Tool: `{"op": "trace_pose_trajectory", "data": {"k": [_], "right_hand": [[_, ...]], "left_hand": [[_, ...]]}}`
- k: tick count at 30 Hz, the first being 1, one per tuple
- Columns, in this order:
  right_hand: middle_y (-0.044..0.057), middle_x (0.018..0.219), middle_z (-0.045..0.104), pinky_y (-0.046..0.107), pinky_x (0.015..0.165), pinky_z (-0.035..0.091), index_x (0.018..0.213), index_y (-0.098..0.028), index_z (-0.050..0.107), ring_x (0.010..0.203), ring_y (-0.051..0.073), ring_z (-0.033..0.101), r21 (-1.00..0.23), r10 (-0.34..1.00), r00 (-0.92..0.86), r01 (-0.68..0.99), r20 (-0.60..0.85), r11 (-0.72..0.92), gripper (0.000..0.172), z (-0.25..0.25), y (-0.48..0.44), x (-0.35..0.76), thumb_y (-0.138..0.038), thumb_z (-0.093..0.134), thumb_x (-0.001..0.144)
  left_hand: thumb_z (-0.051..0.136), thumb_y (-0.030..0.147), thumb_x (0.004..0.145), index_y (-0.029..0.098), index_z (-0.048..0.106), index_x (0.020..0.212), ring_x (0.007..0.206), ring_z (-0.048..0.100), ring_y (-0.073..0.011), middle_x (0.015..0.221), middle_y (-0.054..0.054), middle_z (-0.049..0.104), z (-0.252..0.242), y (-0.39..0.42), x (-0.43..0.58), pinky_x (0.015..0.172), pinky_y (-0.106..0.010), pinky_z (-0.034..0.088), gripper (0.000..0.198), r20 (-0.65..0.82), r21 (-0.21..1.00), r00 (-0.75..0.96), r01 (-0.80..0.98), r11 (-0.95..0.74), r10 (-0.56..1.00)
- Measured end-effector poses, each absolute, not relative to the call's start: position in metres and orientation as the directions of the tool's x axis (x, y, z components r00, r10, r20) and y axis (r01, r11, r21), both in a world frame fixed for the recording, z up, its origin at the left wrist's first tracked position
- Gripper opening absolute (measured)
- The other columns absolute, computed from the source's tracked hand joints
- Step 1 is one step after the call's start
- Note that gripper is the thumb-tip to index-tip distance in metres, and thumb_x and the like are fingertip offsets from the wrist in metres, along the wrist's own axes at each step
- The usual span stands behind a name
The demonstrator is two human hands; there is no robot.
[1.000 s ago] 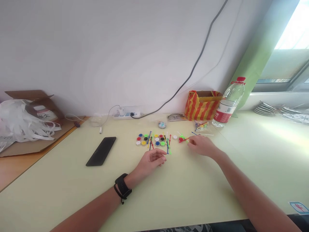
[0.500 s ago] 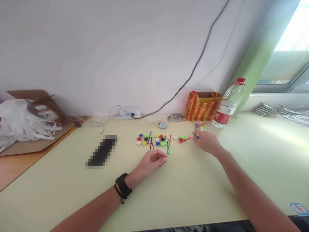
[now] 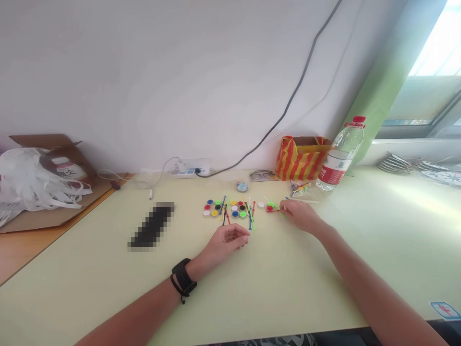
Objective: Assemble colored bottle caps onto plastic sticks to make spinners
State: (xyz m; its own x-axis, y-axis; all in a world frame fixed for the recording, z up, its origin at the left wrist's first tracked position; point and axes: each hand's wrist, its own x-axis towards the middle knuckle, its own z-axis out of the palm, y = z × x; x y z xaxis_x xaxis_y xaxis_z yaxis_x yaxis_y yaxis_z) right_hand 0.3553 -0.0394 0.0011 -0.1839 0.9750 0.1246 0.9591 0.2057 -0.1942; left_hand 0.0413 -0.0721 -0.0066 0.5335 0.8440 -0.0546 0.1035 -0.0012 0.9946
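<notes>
My left hand (image 3: 230, 238) rests on the table, loosely curled with a gap between thumb and fingers, and nothing is in it. Just beyond it lie thin coloured plastic sticks (image 3: 251, 218) and small round discs (image 3: 235, 215) in several colours. Over to the right, my right hand (image 3: 300, 214) is closed in a pinch at the right end of a red plastic stick (image 3: 274, 210); its fingertips are partly hidden. Around that stick are a red disc (image 3: 269, 208), green pieces and a white disc (image 3: 261, 205). A blue tip (image 3: 287, 198) shows behind the fingers.
A clear bag of coloured sticks (image 3: 300, 188) lies behind my right hand. Further back stand a striped bag (image 3: 300, 158) and a water bottle (image 3: 340, 161). A power strip (image 3: 189, 169) sits by the wall. An open cardboard box (image 3: 50, 211) is far left, near a pixelated dark object (image 3: 151, 227).
My right hand has moved slightly left and down, onto the red stick's right end, and that stick has turned a little. My left hand has stayed still.
</notes>
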Motion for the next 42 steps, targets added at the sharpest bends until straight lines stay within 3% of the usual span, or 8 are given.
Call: {"op": "trace_pose_trajectory", "data": {"k": [6,10,17,19,26,33,38,42], "right_hand": [[0.004,0.090,0.067,0.030,0.071,0.044,0.088,-0.024,0.054,0.084,0.020,0.060,-0.405,0.932,-0.281,0.843,0.231,0.355,0.009,0.005,-0.043,0.360,-0.022,0.047,0.094],[0.003,0.086,0.067,0.032,0.067,0.046,0.102,-0.025,0.053,0.075,0.021,0.060,-0.503,0.936,-0.254,0.792,0.245,0.347,0.017,0.002,-0.043,0.349,-0.029,0.037,0.102],[0.011,0.127,0.068,0.040,0.097,0.048,0.129,-0.023,0.057,0.116,0.026,0.063,-0.476,0.928,-0.239,0.805,0.284,0.353,0.034,-0.016,-0.039,0.330,-0.025,0.036,0.102],[0.012,0.124,0.069,0.039,0.094,0.049,0.128,-0.022,0.060,0.113,0.027,0.065,-0.442,0.932,-0.245,0.828,0.267,0.345,0.033,-0.017,-0.039,0.329,-0.028,0.042,0.101],[0.006,0.095,0.072,0.033,0.075,0.047,0.094,-0.022,0.066,0.087,0.021,0.066,-0.466,0.935,-0.294,0.812,0.197,0.353,0.017,-0.005,-0.044,0.327,-0.032,0.052,0.098],[0.005,0.092,0.072,0.031,0.071,0.047,0.095,-0.022,0.067,0.082,0.019,0.063,-0.598,0.910,-0.311,0.686,0.274,0.414,0.018,0.011,-0.059,0.311,-0.036,0.057,0.096],[0.005,0.090,0.070,0.030,0.069,0.045,0.098,-0.023,0.066,0.080,0.018,0.061,-0.650,0.847,-0.392,0.547,0.358,0.528,0.014,0.012,-0.080,0.275,-0.032,0.055,0.097],[0.006,0.093,0.069,0.032,0.075,0.046,0.101,-0.023,0.064,0.084,0.020,0.061,-0.621,0.787,-0.475,0.493,0.395,0.609,0.013,0.015,-0.093,0.259,-0.029,0.054,0.099]], "left_hand": [[0.077,0.040,0.086,0.018,0.072,0.095,0.083,0.063,-0.0155,0.091,-0.004,0.068,-0.003,-0.074,0.041,0.075,-0.027,0.050,0.024,-0.067,0.994,0.532,0.111,0.009,0.844],[0.077,0.040,0.086,0.018,0.072,0.096,0.084,0.063,-0.0152,0.092,-0.004,0.069,-0.003,-0.074,0.041,0.076,-0.027,0.049,0.024,-0.072,0.994,0.540,0.105,0.018,0.839],[0.077,0.041,0.085,0.018,0.073,0.096,0.085,0.064,-0.0166,0.093,-0.005,0.070,-0.002,-0.074,0.041,0.075,-0.027,0.049,0.025,-0.075,0.993,0.536,0.113,0.016,0.841],[0.078,0.041,0.084,0.018,0.073,0.095,0.084,0.064,-0.0166,0.091,-0.005,0.070,-0.001,-0.075,0.042,0.075,-0.027,0.049,0.026,-0.074,0.994,0.533,0.107,0.019,0.843],[0.077,0.041,0.085,0.018,0.073,0.095,0.083,0.063,-0.0162,0.091,-0.004,0.069,-0.004,-0.073,0.042,0.074,-0.027,0.049,0.026,-0.058,0.994,0.536,0.105,0.001,0.842],[0.079,0.040,0.083,0.019,0.071,0.106,0.084,0.065,-0.0165,0.092,-0.004,0.069,-0.004,-0.072,0.041,0.078,-0.029,0.053,0.032,-0.060,0.997,0.495,0.074,0.027,0.867],[0.083,0.036,0.081,0.024,0.064,0.129,0.098,0.070,-0.0196,0.118,-0.009,0.072,-0.005,-0.072,0.040,0.094,-0.037,0.055,0.053,-0.014,1.000,0.530,0.011,0.009,0.848],[0.082,0.036,0.084,0.019,0.071,0.115,0.109,0.070,-0.0238,0.119,-0.012,0.073,-0.004,-0.074,0.042,0.102,-0.040,0.052,0.037,0.033,0.999,0.544,-0.017,-0.028,0.838]]}}
